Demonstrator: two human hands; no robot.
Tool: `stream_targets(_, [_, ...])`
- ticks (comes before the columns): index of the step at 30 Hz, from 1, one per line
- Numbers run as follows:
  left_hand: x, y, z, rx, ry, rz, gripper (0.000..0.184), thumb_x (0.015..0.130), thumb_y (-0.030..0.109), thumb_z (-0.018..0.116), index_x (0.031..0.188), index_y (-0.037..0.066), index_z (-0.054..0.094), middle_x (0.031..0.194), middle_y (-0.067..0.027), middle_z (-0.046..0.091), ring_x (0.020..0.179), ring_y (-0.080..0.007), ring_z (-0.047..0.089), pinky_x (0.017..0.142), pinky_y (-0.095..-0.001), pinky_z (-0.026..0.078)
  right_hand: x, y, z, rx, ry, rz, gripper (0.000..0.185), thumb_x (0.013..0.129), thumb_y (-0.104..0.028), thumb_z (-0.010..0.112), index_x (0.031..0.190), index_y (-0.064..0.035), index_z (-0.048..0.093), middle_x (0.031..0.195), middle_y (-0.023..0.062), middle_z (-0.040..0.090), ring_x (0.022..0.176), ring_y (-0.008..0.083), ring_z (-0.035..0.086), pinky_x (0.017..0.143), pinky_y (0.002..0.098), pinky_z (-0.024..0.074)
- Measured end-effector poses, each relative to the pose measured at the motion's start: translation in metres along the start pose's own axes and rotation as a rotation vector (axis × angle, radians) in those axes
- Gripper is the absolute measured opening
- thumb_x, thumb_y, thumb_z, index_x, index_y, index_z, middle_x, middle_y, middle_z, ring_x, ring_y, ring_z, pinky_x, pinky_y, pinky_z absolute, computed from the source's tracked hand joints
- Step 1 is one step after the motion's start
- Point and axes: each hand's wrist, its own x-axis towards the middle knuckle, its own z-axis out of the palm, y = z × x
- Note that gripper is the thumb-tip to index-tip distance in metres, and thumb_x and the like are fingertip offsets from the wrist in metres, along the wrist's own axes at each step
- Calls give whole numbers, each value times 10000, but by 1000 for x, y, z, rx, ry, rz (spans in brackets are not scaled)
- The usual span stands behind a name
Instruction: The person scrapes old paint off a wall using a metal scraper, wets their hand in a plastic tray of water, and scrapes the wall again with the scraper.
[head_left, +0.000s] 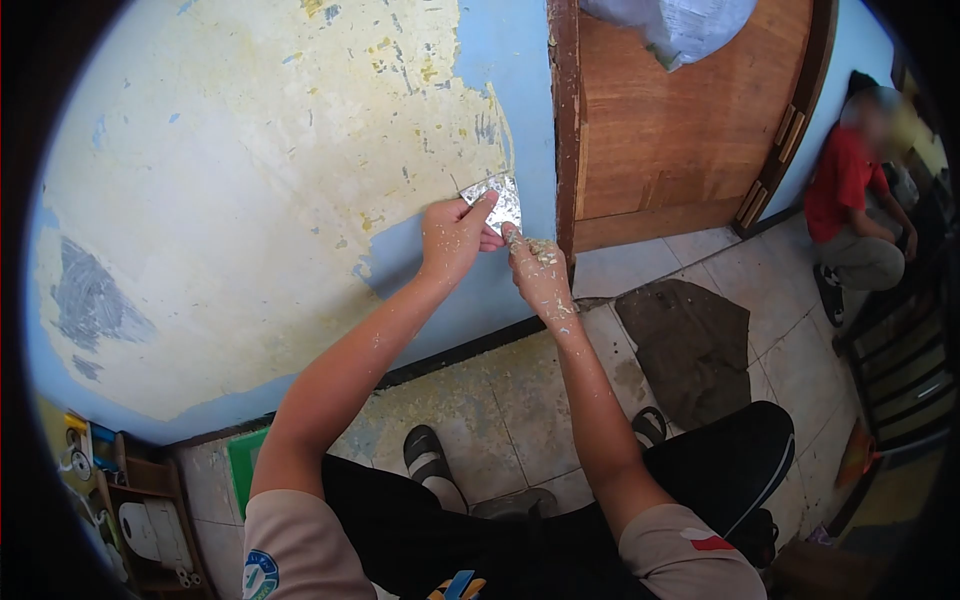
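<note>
Both of my hands hold a flat metal scraper blade (500,203) against the wall (250,170), at the border between bare cream plaster and blue paint. My left hand (455,234) grips the blade's left side, its thumb pressed on the metal. Closed at the blade's lower right corner is my right hand (539,270); whether a handle lies inside it is hidden. Pale paint flakes stick to both hands and forearms.
Right of the wall stands a brown wooden door (690,120) with a plastic bag (680,25). A dark cloth (688,350) lies on the tiles. A person in red (840,185) crouches at the right. Shelves (150,510) and a green object (243,465) are at the lower left.
</note>
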Motion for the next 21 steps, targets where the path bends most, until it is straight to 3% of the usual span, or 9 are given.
stream_targets(10, [6, 5, 2, 14, 54, 37, 464, 965, 322, 714, 693, -49, 657, 630, -110, 652, 535, -159, 666, 498, -259, 547, 15, -1, 5, -15, -26, -32, 556, 984, -480, 642, 612, -83, 526, 515, -42, 426, 432, 69, 384, 396, 271, 287])
stream_targets(12, [5, 24, 2, -38, 77, 46, 474, 936, 386, 742, 688, -4, 636, 659, -115, 650, 555, -169, 659, 523, -268, 545, 18, -32, -2, -15, -59, -9, 561, 980, -484, 647, 606, -87, 518, 514, -44, 421, 433, 68, 382, 394, 269, 282])
stream_targets(18, [11, 67, -3, -51, 78, 102, 456, 930, 382, 745, 700, 4, 637, 661, -107, 645, 576, -173, 666, 554, -268, 555, 31, -71, 0, 23, -90, -70, 563, 967, -489, 662, 598, -93, 509, 512, -53, 412, 434, 65, 379, 386, 260, 264])
stream_targets(20, [8, 68, -3, -52, 74, 103, 449, 930, 378, 746, 706, 3, 639, 662, -107, 646, 581, -174, 669, 555, -269, 556, 25, -85, -1, -7, -78, 29, 612, 978, -451, 637, 620, 40, 565, 509, 82, 479, 503, 173, 458, 524, 393, 397])
stream_targets(21, [6, 68, -3, -67, 75, 108, 446, 931, 373, 746, 707, 2, 639, 666, -109, 648, 584, -175, 673, 555, -268, 557, 23, -84, -2, -11, -77, 28, 612, 978, -451, 637, 620, 40, 565, 509, 82, 479, 503, 173, 458, 524, 393, 397])
